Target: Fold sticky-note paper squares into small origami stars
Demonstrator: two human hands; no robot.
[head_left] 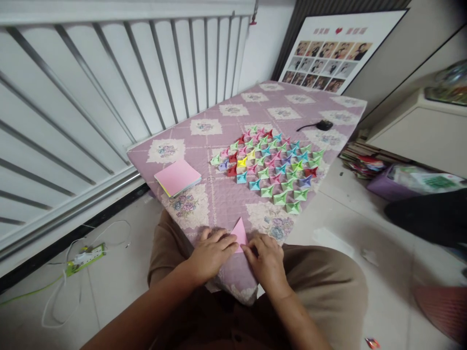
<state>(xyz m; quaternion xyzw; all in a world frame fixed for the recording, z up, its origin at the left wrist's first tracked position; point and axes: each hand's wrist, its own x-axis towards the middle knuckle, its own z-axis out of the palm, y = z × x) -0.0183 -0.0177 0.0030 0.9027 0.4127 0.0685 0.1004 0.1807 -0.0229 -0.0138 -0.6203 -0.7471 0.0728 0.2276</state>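
A folded piece of pink origami paper (pixel 240 234) lies near the front corner of the table, its pointed tip facing away from me. My left hand (pixel 216 247) rests flat on the cloth, fingers stretched out, with the fingertips pressing on the paper's left side. At the paper's lower right edge, my right hand (pixel 265 256) has thumb and curled fingers closed on it. Farther back stand rows of small folded paper pieces (pixel 276 167) in green, blue, pink, red and yellow. A stack of square paper (pixel 178 178), pink on top, sits to the left.
A purple flowered cloth covers the table (pixel 226 199). Toward the back right lies a small black object with a cord (pixel 324 125). A white radiator (pixel 120 73) runs along the left. A photo board (pixel 328 53) leans behind. On the floor is a power strip (pixel 85 258).
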